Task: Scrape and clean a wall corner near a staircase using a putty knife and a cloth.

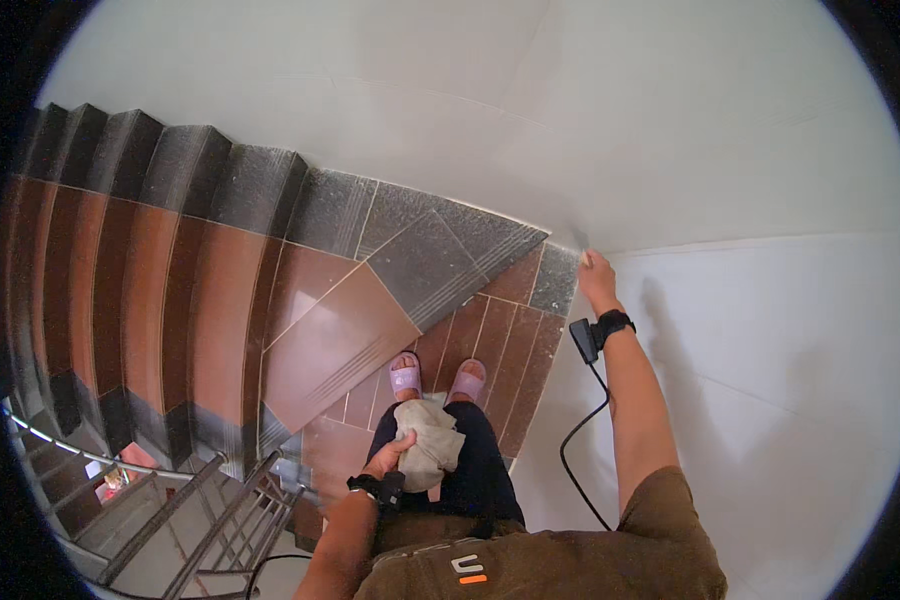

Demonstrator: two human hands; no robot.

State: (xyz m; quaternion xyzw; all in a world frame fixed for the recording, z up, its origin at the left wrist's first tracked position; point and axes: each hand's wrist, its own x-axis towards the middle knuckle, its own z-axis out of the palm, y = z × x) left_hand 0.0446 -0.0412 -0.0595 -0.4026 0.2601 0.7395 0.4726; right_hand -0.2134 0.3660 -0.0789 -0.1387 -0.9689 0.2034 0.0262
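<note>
My left hand (390, 457) is closed on a crumpled beige cloth (430, 445) in front of my thighs, thumb on top of its edge. My right arm reaches forward and to the right. At its end my right hand (598, 281) is raised by the corner where the two white walls meet, with the fingers closed together. A faint, blurred greyish shape shows at its fingertips, too indistinct to name. A black strap with a small dark device (592, 338) sits on the right wrist, and a cable hangs from it.
Stairs (232, 310) in brown and dark grey tiles run off to the left. A metal railing (200, 495) curves at the lower left. My feet, in pink slippers (406, 376), stand on a tiled landing (500, 350). White walls (770, 330) rise ahead and to the right.
</note>
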